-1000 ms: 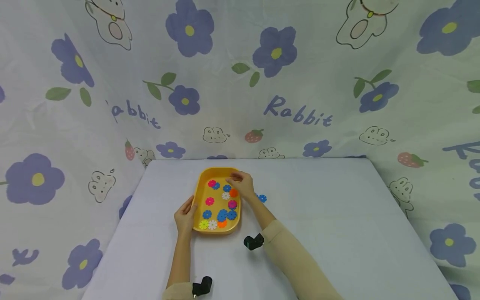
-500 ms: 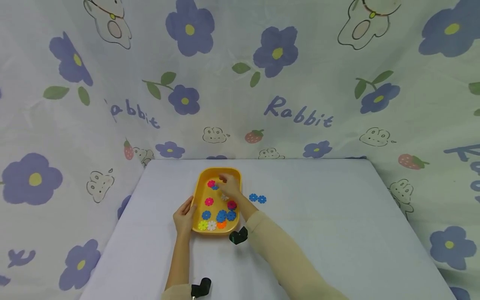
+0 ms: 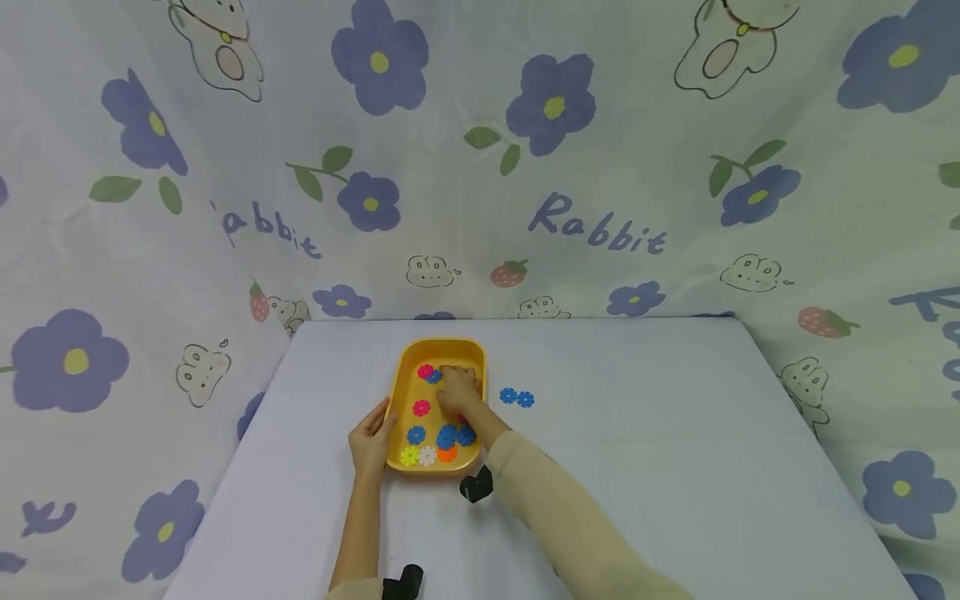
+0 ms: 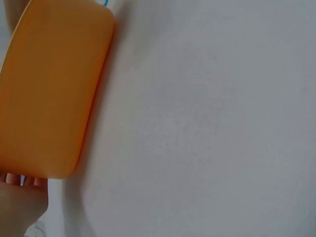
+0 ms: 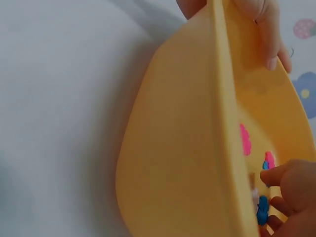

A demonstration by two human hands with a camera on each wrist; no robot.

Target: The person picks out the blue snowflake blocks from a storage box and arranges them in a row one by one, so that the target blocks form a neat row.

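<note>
My left hand (image 3: 371, 435) holds the yellow tray (image 3: 438, 342) at its left side, thumb over the rim and fingers outside. In the left wrist view, the hand (image 4: 22, 202) is at the tray's near end. My right hand (image 3: 459, 392) reaches down inside the tray's right half, covering some pieces. In the right wrist view its fingers lie close to a blue snowflake disc (image 5: 262, 210), with the thumb held apart. Loose in the tray are a pink disc (image 3: 422, 407), a yellow-green disc (image 3: 409, 455), a white disc (image 3: 427, 455) and several others.
Two blue discs (image 3: 517, 398) lie side by side on the white tabletop (image 3: 637, 458), just right of the tray. A patterned curtain (image 3: 465, 192) hangs behind and at both sides. Black wrist cameras (image 3: 477, 485) sit at both sleeves.
My right hand has moved from the tray's far right rim inward, then down among the discs. The two blue discs on the table are now uncovered. My left hand stays on the tray.
</note>
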